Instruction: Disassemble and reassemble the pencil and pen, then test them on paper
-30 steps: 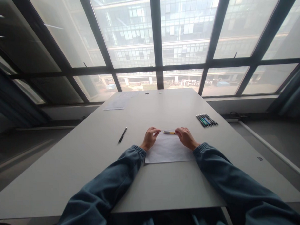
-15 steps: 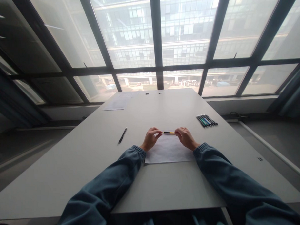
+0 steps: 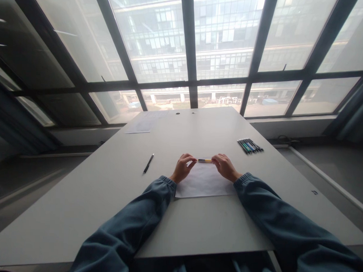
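Note:
A slim pen point(image 3: 204, 161), part dark and part yellow, lies level between my two hands, above the far part of a white sheet of paper point(image 3: 205, 184). My left hand point(image 3: 184, 167) pinches its left end between thumb and fingertips. At the other end, my right hand point(image 3: 224, 166) grips the yellow part, its fingers covering the tip. The sheet lies flat on the table, partly under my wrists. Left of my left hand rests a black pen point(image 3: 148, 164), on its own.
The white table point(image 3: 107, 212) reaches toward large windows. A row of several pens point(image 3: 250, 146) lies side by side at the right. Printed papers point(image 3: 140, 124) lie at the far left. A small dark mark point(image 3: 314, 192) shows near the right edge.

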`<control>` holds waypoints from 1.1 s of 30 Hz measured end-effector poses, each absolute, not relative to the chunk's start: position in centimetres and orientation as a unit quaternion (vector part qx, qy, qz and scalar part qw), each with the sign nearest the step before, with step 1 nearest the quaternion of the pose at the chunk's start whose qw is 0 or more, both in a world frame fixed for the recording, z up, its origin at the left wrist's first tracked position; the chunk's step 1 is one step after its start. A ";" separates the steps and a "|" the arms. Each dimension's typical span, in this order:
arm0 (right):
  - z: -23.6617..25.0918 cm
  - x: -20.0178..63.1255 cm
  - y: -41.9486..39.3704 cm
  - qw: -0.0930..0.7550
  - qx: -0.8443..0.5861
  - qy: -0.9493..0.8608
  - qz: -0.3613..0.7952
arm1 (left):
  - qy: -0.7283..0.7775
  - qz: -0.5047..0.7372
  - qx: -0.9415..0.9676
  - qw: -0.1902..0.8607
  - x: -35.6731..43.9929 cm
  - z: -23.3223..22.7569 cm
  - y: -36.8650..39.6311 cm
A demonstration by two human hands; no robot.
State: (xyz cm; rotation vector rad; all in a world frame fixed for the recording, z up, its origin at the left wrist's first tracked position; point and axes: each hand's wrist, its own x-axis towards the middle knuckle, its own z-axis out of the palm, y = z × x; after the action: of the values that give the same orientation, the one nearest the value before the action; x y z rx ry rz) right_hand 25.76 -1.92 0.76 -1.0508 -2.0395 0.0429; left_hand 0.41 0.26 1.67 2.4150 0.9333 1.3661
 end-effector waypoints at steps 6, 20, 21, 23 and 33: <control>0.9 25.7 -2.0 0.406 -0.410 -0.817 0.005 | 0.313 0.461 0.824 0.105 0.5 1.9 0.1; 1.2 25.3 -2.4 0.406 -0.337 -0.848 0.043 | 0.277 0.453 0.839 0.118 0.6 1.6 0.0; 1.2 25.3 -2.4 0.403 -0.333 -0.851 0.045 | 0.274 0.451 0.842 0.118 0.6 1.6 0.0; 1.2 25.2 -2.5 0.399 -0.328 -0.855 0.046 | 0.270 0.444 0.846 0.119 0.6 1.7 -0.1; 1.1 25.1 -2.6 0.380 -0.339 -0.859 0.040 | 0.291 0.407 0.859 0.106 0.4 2.0 -0.2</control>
State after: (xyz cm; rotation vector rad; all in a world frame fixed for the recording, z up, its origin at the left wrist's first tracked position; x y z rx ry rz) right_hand 25.12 -2.61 1.14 -0.8661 -2.1944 0.1021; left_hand 0.37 -0.23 2.00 2.5312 0.8556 1.1983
